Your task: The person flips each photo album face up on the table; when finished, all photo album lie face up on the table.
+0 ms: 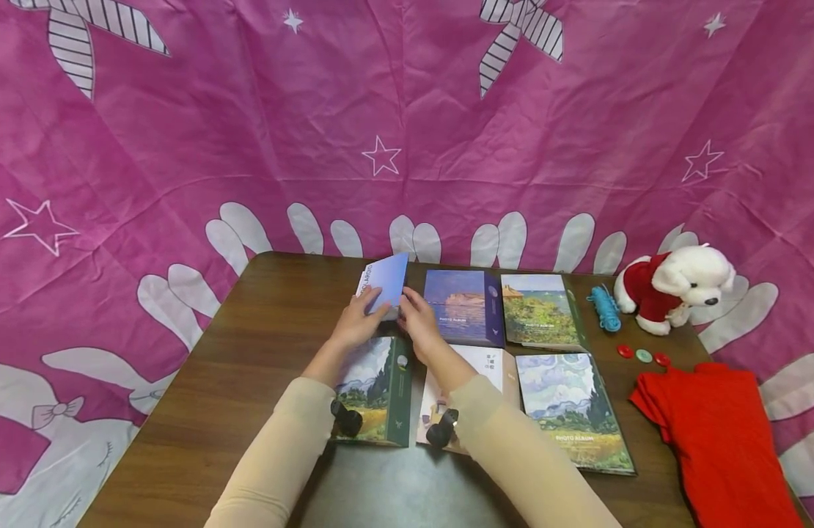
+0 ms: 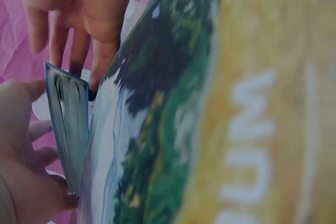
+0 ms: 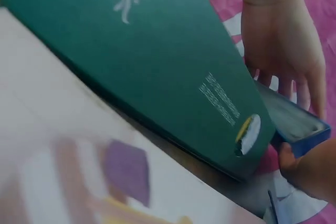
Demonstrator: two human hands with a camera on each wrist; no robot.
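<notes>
A small light-blue album [image 1: 389, 277] with dark lettering along its cover is held tilted up near the table's back edge. My left hand [image 1: 362, 319] grips its left side, fingers over the cover. At its lower right corner, my right hand [image 1: 419, 317] holds the edge between thumb and fingers. The page edges of the album [image 2: 69, 124] face the left wrist camera, between both hands. Just below my hands lies a green-spined photo album [image 1: 399, 396] with a painted landscape cover, partly under my left forearm.
To the right lie a purple-blue album [image 1: 456, 304], a garden-scene album [image 1: 535, 312], a pale album [image 1: 481, 359] and another landscape album [image 1: 572, 411]. Farther right are a blue yarn bundle [image 1: 605, 308], a white plush dog [image 1: 691, 279], several buttons [image 1: 643, 356] and red cloth [image 1: 717, 433].
</notes>
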